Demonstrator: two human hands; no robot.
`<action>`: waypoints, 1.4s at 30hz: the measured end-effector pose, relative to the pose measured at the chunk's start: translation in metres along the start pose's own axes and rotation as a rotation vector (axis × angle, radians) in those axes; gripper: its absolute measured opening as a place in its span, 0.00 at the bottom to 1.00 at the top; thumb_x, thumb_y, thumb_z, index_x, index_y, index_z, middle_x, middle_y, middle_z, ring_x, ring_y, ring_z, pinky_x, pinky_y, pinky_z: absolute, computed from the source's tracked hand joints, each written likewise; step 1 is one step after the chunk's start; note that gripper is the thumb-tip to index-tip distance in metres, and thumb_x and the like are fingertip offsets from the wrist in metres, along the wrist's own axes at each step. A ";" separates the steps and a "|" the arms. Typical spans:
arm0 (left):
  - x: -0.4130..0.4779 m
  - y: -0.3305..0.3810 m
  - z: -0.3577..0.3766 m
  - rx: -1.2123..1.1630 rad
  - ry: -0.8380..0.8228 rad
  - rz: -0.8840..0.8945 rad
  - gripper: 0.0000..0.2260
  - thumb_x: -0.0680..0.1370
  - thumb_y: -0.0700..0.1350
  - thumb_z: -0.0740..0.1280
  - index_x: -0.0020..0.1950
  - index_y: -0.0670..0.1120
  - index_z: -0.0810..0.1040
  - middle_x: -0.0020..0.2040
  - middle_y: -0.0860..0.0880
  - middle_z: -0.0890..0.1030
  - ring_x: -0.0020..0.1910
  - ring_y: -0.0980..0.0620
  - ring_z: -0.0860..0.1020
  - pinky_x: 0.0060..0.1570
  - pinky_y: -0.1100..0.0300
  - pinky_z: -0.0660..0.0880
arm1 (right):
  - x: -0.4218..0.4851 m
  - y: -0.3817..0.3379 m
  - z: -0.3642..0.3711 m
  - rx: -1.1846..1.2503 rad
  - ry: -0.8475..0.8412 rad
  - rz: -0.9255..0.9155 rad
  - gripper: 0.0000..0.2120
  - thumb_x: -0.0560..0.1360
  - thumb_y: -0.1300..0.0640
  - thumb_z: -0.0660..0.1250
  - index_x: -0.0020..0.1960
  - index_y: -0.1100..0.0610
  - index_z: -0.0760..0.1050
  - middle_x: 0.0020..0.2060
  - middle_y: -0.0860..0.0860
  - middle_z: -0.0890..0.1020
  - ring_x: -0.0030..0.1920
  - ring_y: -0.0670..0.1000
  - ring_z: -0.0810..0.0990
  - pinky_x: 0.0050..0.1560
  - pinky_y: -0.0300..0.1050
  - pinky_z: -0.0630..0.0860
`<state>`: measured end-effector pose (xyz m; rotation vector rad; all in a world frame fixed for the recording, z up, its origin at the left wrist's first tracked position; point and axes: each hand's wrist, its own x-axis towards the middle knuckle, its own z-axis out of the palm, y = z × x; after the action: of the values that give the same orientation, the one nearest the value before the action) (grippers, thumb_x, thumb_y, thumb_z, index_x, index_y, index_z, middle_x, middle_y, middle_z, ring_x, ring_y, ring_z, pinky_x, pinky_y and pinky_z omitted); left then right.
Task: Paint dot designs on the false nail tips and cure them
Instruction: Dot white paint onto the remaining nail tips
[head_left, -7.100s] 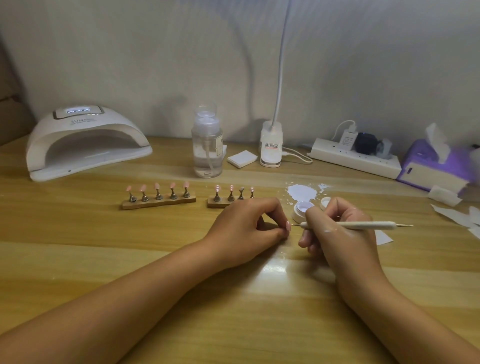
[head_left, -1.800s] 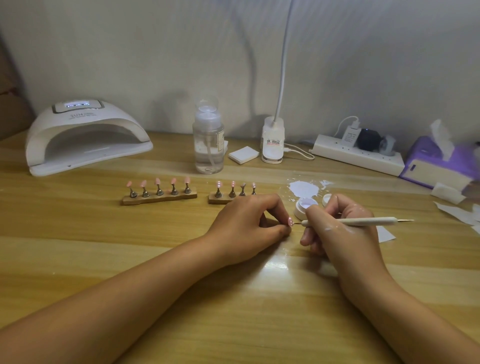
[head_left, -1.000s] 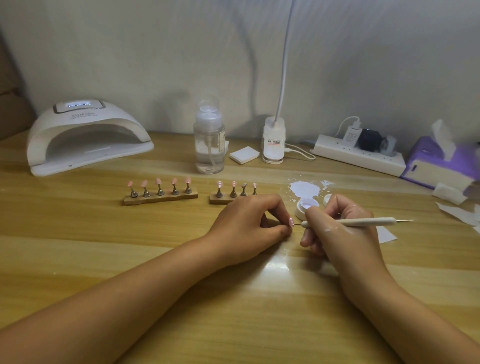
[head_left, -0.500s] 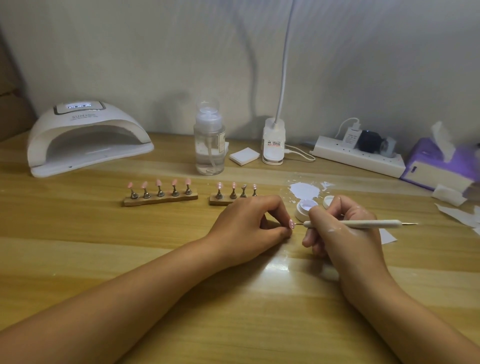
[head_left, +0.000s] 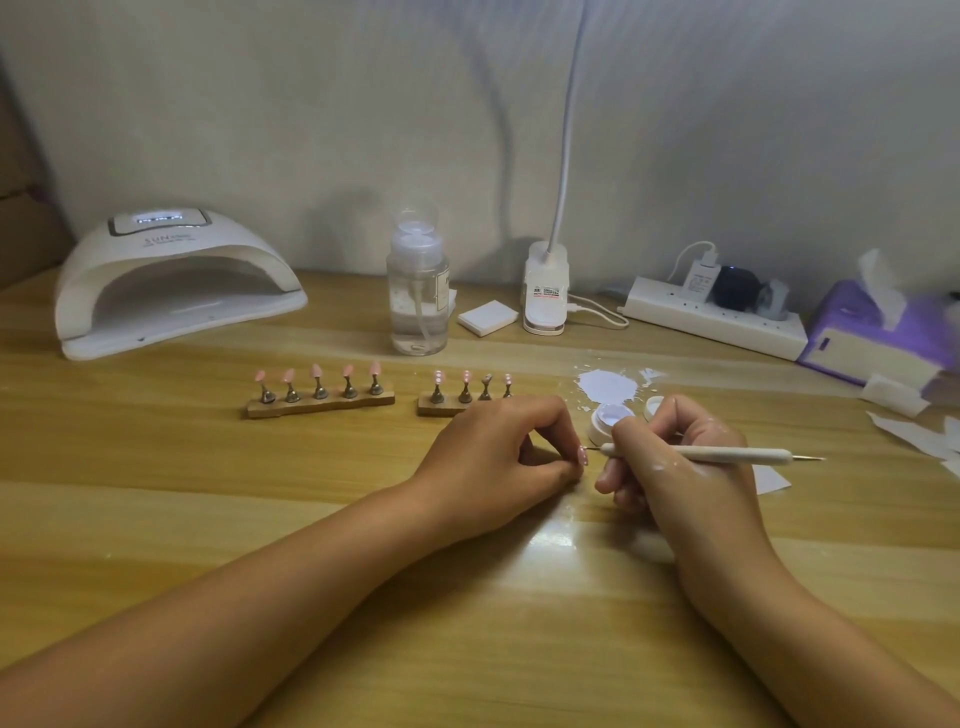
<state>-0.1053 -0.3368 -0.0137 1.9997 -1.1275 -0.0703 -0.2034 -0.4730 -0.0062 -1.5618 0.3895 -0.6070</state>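
The job looks partway through, in the dotting stage; the left hand (head_left: 498, 457) pinches one pink tip (head_left: 583, 456) between thumb and forefinger, and pale dots already show on it; the right hand (head_left: 675, 467) grips the dotter (head_left: 727, 455) like a pen, its point touching or just short of the tip, I cannot tell which. Five pink tips stand on the left rack (head_left: 319, 406) and four stands show on the right rack (head_left: 441, 409), the hand hiding its end; whether those tips carry dots is too small to tell. Nothing lies in the lamp (head_left: 176, 291), so curing seems to remain.

The tip sits at 3 o'clock of the left hand, at its fingertips, low over the desk (head_left: 467, 623); from the right hand it is at 9 o'clock, just beside; the open gel pot (head_left: 605, 418) is at 12 o'clock of the tip, near; the lamp is at 10 o'clock, well apart.
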 end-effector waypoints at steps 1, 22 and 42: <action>0.000 0.000 0.000 -0.002 -0.002 0.000 0.05 0.73 0.43 0.73 0.43 0.52 0.80 0.39 0.64 0.80 0.34 0.58 0.76 0.37 0.62 0.68 | 0.000 0.000 0.000 0.009 0.009 -0.006 0.14 0.74 0.63 0.68 0.33 0.55 0.69 0.25 0.58 0.80 0.22 0.47 0.73 0.24 0.37 0.71; -0.001 -0.002 0.003 0.042 0.024 -0.016 0.03 0.75 0.50 0.72 0.48 0.57 0.83 0.38 0.64 0.79 0.33 0.61 0.73 0.35 0.64 0.66 | -0.003 -0.001 -0.001 -0.075 0.112 -0.239 0.05 0.82 0.51 0.63 0.50 0.51 0.71 0.34 0.46 0.81 0.24 0.43 0.71 0.26 0.34 0.68; -0.010 0.013 -0.006 -0.277 0.175 0.038 0.07 0.75 0.41 0.74 0.49 0.52 0.85 0.41 0.58 0.84 0.32 0.61 0.74 0.35 0.67 0.70 | -0.021 -0.001 0.000 -0.571 0.031 -0.509 0.06 0.76 0.58 0.68 0.48 0.48 0.74 0.41 0.43 0.77 0.41 0.46 0.78 0.36 0.44 0.73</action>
<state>-0.1179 -0.3286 -0.0042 1.7034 -0.9862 -0.0291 -0.2200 -0.4605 -0.0080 -2.2304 0.1885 -0.9683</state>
